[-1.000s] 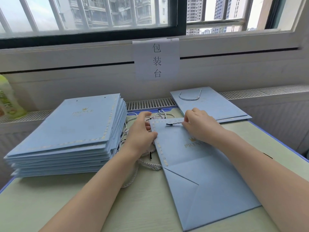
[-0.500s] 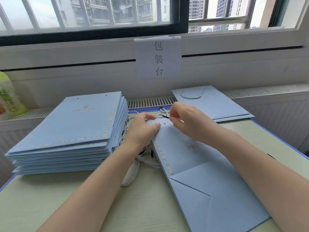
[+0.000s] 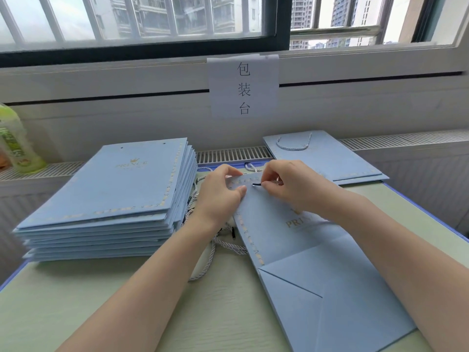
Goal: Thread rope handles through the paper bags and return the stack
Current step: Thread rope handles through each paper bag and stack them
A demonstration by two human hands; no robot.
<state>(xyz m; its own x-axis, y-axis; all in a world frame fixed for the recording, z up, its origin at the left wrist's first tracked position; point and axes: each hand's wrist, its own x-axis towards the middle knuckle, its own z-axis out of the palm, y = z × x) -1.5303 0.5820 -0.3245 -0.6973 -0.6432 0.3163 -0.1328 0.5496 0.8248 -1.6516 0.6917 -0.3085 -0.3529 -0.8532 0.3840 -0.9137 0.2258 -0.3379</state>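
Since half a second ago, my right hand (image 3: 291,184) is dropping back toward the bag's top edge, bringing the black rope tip (image 3: 256,184) down onto the paper. That hand is pinching the tip between thumb and forefinger, aiming it at a punched hole (the hole itself is hidden under my fingers). My left hand (image 3: 223,194) is gripping the top left corner of the bag (image 3: 304,250), thumb on the face and fingers curled over the edge. The bag is lying flat in the centre and lower right of the frame, on the counter (image 3: 152,313).

I am judging the paper stiff but easily creased, so holding it near the hole is wisest. The rope is soft and limp; only its hard tip is worth grasping.

Loose rope handles (image 3: 223,245) are lying tangled just left of the bag. The unthreaded stack (image 3: 106,199) is sitting at the left. Finished bags (image 3: 330,158), one handle (image 3: 294,146) showing, are resting at the upper right. As flat-folded containers, the bags are showing nothing inside.
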